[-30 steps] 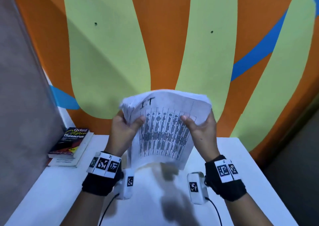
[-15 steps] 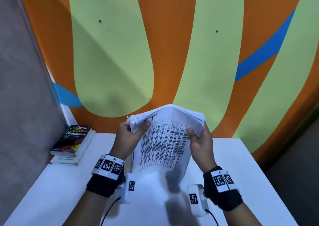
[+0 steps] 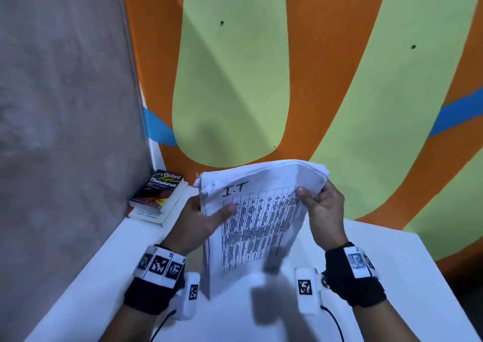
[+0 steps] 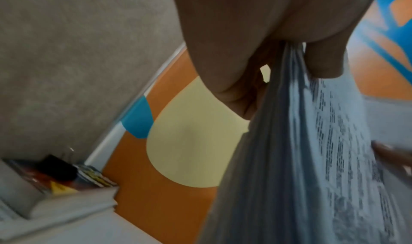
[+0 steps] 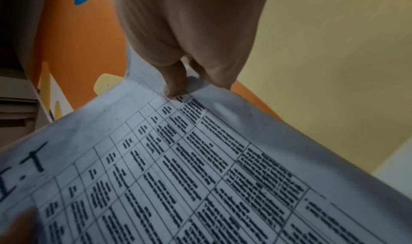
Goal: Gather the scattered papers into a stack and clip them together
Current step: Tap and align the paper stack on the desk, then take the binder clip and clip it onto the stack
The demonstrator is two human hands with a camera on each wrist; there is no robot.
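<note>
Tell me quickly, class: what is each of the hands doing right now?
Left hand: grips the left edge of the stack of papers, thumb on the front sheet.
Right hand: pinches the stack's upper right edge.

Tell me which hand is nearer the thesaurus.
Left. The left hand grips the paper stack's edge just right of the thesaurus; the right hand grips the stack's far side.

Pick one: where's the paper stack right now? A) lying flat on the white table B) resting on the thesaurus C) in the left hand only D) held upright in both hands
D: the left hand and right hand each grip a side of the paper stack, which stands upright over the white table, apart from the thesaurus.
</note>
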